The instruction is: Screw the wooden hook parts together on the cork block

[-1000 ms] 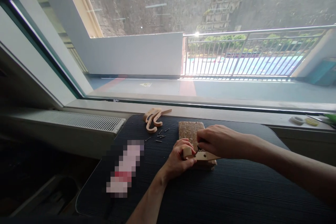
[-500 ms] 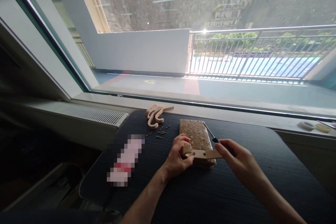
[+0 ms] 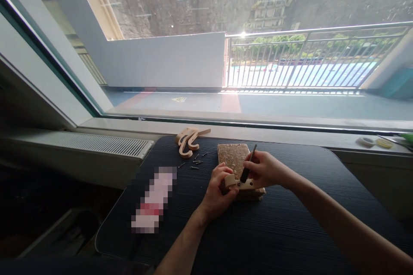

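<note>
My left hand (image 3: 217, 193) is closed around the curled end of a pale wooden hook (image 3: 230, 181), holding it down on a rough brown board (image 3: 232, 157). A dark screw head shows in one hole of the hook, and another hole lies to its right. In my right hand (image 3: 263, 168) is a screwdriver (image 3: 245, 174), pinched between the fingers. Its thick black end points down, close to the screw, while the thinner end points up and away. Whether it touches the hook, I cannot tell.
Several loose screws (image 3: 195, 162) lie left of the board, with more wooden hooks (image 3: 187, 141) behind them. A blurred pink item (image 3: 155, 206) is on the black table (image 3: 290, 223). Beyond the table's far edge are a windowsill (image 3: 274, 137) and a large window. Tape rolls (image 3: 367, 142) sit on the sill.
My right hand has moved left and slightly up, bringing the screwdriver's black end over the hook near the screw. My left hand keeps its hold. The whole view has shifted slightly.
</note>
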The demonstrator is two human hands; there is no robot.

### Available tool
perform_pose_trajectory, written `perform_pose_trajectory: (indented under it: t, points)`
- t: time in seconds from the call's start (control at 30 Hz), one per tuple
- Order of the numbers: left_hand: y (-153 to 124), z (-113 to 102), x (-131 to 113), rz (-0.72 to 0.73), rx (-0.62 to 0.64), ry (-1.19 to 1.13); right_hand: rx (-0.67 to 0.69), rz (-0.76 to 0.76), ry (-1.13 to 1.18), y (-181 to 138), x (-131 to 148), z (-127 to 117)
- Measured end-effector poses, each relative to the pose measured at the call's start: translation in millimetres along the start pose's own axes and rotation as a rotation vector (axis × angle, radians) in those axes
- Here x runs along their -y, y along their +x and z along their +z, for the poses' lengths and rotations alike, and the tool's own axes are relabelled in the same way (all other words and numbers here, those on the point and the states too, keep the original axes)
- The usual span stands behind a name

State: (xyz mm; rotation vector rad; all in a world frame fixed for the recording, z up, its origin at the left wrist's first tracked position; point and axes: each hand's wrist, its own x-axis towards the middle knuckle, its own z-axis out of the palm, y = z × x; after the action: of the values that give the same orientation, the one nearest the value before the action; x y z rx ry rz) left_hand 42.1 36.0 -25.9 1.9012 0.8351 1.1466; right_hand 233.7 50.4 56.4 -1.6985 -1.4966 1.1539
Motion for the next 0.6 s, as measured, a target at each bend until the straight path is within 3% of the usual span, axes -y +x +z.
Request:
perform_pose_trajectory:
  t: [0.6]
  points:
    - [-2,2,3,0.037,-0.001,0.017,0.08,0.168,0.091,10,4,-16]
